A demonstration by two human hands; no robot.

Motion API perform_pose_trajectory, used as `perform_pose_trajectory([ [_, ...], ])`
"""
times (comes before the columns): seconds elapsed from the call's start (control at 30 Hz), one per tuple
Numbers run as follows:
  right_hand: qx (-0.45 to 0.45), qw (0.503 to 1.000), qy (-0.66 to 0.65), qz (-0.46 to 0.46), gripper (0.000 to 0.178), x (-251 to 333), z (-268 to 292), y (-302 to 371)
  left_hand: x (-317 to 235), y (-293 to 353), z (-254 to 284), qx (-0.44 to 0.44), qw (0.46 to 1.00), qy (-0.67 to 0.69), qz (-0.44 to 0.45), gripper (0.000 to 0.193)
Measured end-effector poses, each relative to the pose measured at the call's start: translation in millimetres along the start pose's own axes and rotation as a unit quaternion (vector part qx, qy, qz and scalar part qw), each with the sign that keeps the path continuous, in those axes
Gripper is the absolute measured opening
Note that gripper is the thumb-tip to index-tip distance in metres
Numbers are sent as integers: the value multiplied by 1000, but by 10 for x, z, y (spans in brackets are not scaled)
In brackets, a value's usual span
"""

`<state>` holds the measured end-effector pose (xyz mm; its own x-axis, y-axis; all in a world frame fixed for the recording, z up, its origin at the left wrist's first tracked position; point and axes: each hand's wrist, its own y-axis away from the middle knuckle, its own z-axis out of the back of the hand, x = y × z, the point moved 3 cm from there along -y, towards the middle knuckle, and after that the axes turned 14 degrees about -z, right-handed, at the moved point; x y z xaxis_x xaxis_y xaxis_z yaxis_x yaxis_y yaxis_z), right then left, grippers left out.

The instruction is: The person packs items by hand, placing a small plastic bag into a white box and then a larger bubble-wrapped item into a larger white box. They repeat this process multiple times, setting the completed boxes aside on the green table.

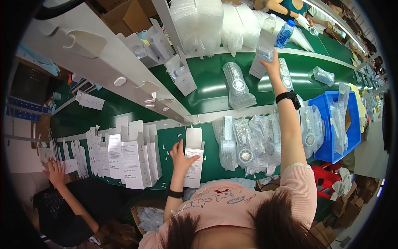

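Note:
My right hand (pixel 271 67) is stretched far out to the upper conveyor and grips a white carton (pixel 260 66) by its side. The carton stands with its top flap up, and something bubble-wrapped shows in its opening. My left hand (pixel 180 159) is spread, its thumb lying against another white carton (pixel 193 168) on the near table. That carton also has its flap raised; its inside is hidden from here. Just beyond my right wrist lies a bubble-wrapped item (pixel 285 74), and another bubble-wrapped item (pixel 238 85) lies left of the held carton.
Several bubble-wrapped items (pixel 246 149) crowd the near table beside a blue bin (pixel 352 124). Upright white cartons (pixel 134 164) line up at left, near a co-worker's hand (pixel 54 172). A metal post (pixel 124 70) slants across. Bubble-wrap bags (pixel 197 27) and a blue-capped bottle (pixel 285 34) stand behind.

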<state>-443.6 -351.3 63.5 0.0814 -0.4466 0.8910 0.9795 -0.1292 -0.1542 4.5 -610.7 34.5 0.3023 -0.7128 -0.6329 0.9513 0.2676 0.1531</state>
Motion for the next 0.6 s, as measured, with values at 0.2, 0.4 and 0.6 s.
perform_pose_trajectory([
  [0.2,233,874,424,-39,90,-169,-114,380,348,-24,-158,-28,960,280,-14,84],
  [0.4,267,875,404,-20,92,298,-1088,1011,-497,-53,450,-39,949,299,-90,86],
  [0.6,315,882,349,-36,87,292,-1280,1046,-791,-214,452,-50,969,107,-217,74],
])
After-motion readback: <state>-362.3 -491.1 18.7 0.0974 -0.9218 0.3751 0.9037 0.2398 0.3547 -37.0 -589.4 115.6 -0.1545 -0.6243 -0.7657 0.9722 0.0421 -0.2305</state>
